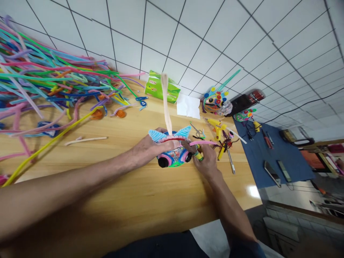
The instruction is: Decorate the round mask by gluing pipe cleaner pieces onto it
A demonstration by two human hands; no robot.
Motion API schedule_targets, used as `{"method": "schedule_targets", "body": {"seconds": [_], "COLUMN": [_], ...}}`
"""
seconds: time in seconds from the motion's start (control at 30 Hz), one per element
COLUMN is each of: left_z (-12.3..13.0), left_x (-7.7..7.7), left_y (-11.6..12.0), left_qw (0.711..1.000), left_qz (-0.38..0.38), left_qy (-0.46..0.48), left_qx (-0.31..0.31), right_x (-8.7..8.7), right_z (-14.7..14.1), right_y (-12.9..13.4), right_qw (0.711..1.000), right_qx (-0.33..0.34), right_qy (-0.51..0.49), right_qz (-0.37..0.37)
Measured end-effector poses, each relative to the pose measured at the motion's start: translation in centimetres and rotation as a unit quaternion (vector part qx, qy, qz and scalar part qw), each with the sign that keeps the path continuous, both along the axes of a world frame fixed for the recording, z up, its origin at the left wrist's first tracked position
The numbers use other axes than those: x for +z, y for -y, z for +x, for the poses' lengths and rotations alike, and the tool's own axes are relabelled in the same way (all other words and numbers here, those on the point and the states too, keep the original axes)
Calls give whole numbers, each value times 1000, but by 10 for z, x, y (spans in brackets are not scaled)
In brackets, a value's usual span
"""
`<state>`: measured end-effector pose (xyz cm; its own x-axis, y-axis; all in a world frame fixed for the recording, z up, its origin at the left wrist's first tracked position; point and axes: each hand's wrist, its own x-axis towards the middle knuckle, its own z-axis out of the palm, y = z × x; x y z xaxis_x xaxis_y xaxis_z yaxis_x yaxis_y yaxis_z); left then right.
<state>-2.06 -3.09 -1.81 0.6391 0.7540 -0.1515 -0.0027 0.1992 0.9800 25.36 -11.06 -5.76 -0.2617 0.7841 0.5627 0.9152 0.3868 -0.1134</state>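
Observation:
A colourful craft animal head (176, 156), with blue ridged ears and big black eyes ringed in pink and blue, is held above the table. My left hand (158, 145) grips it from the left, thumb across its top. A long pale pipe cleaner (166, 104) sticks up from the head. At its right side my right hand (206, 157) is closed around a yellow-and-green object (198, 153), whose kind is mostly hidden by the fingers. A dark brown piece (187, 145) lies between that object and the head. A pink pipe cleaner (202, 142) extends right from there.
Many coloured pipe cleaners (53, 77) heap at the left. Behind are a green tissue pack (161, 87) and white paper (188, 106). To the right lie scissors (199, 132), a yellow glue gun (217, 128), a pen (231, 162) and another decorated craft figure (213, 100).

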Motion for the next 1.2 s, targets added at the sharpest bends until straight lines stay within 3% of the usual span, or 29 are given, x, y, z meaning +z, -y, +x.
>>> {"method": "schedule_targets", "body": {"seconds": [0.37,0.63,0.9,1.03,1.13,1.2], "left_z": [2,3,4,0,-1,0], "left_x": [-10,-6,-11,-5,-1,-1], "left_y": [1,4,4,-3,-8,-9], "left_qw": [1000,999,998,998,996,995], "left_qz": [-7,-31,-5,-6,-1,1], "left_qy": [7,-2,24,35,35,35], "left_qx": [8,33,51,58,77,94], "right_x": [-9,-1,11,24,33,41], "right_z": [2,-1,-4,12,27,35], "right_y": [-1,-1,6,24,44,53], "right_qw": [1000,994,994,996,983,959], "right_qx": [-5,-79,-83,-87,-111,-132], "right_qy": [-7,70,65,17,-48,-84], "right_qz": [-17,33,42,-20,-139,-236]}}
